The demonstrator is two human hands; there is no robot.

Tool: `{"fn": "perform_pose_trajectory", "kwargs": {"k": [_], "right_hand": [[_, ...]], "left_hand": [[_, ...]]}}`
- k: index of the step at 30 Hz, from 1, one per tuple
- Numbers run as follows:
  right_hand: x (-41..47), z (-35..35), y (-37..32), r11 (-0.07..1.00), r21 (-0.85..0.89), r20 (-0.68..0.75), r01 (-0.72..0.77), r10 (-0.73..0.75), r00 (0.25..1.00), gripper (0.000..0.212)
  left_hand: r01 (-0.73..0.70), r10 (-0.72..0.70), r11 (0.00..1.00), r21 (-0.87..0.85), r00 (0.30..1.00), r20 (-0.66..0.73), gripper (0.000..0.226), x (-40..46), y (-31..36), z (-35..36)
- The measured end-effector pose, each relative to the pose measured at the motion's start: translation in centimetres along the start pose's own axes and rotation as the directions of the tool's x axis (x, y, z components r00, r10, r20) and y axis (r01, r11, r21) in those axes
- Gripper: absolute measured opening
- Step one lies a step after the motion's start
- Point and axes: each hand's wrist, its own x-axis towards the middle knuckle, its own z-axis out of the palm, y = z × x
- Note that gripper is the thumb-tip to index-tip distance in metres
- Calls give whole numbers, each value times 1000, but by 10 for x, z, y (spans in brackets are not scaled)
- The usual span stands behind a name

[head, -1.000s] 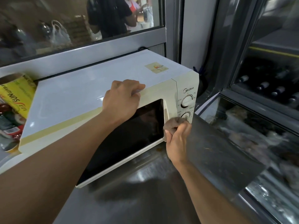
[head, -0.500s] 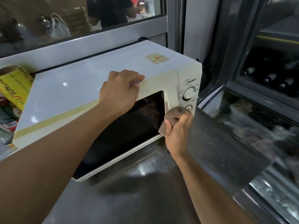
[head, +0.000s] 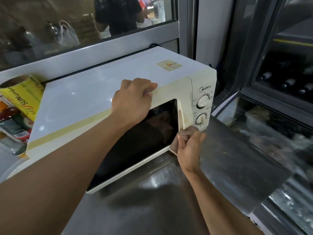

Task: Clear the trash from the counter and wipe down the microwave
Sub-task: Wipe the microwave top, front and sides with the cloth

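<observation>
I see my right hand (head: pixel 189 146) low in the middle of the frame, fingers curled tight around a small brown cloth (head: pixel 174 143). The cloth is pressed on the bottom right corner of the microwave (head: pixel 94 92) door, just under the lower knob (head: pixel 200 118). My left hand (head: pixel 133 100) is a bit higher, fingers bent over the top front edge of the microwave, holding it.

The microwave sits on the shiny metal counter (head: pixel 152 209) in the middle of the frame. It is white on top and cream on the front, with a dark door window. It looks yellowed along the front edge. It says "Midea" above the two round knobs. A small faded sticker (head: pixel 169 65) is on top.

At the left edge, a yellow roll box (head: pixel 25 97) reads "SUNWRAP", I think. Under it are some colored packs I cannot read.
</observation>
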Motion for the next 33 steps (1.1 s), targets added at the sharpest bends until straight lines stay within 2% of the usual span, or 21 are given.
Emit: {"fn": "perform_pose_trajectory", "kwargs": {"k": [5, 7, 10, 15, 20, 23, 25, 29, 33], "right_hand": [[33, -20, -58, 965, 34, -125, 262, -256, 959, 19], [42, -19, -68, 953, 11, -132, 301, -297, 946, 21], [33, -9, -47, 951, 11, -109, 310, -307, 945, 25], [13, 2, -5, 976, 18, -79, 216, -214, 974, 28], [2, 2, 11, 986, -108, 28, 130, -128, 991, 30], [-4, -1, 28, 991, -126, 218, 38, -10, 976, 32], [-4, -7, 32, 995, -97, 293, -14, 42, 955, 21], [4, -28, -6, 990, 120, 58, -69, 62, 996, 18], [28, -60, -70, 978, 175, -96, 115, -99, 990, 32]], "left_hand": [[0, 0, 1000, 15, 1000, -3, 40, 0, 2, -1], [3, -3, 1000, 19, 1000, -4, 40, 0, 2, 0], [5, -4, 1000, 10, 1000, -12, 40, 0, 1, 1], [-3, 3, 1000, 4, 1000, -24, 41, 0, 0, 2], [2, -2, 1000, 0, 1000, -16, 41, -1, 0, 2], [7, -7, 1000, -5, 1000, -21, 41, -1, 1, 1], [6, -6, 1000, -6, 1000, -9, 42, -1, 1, 1], [-16, 17, 1000, -19, 998, 57, 44, 2, 1, -3], [-2, -4, 997, 74, 997, 81, 36, 8, 11, -8]]}}
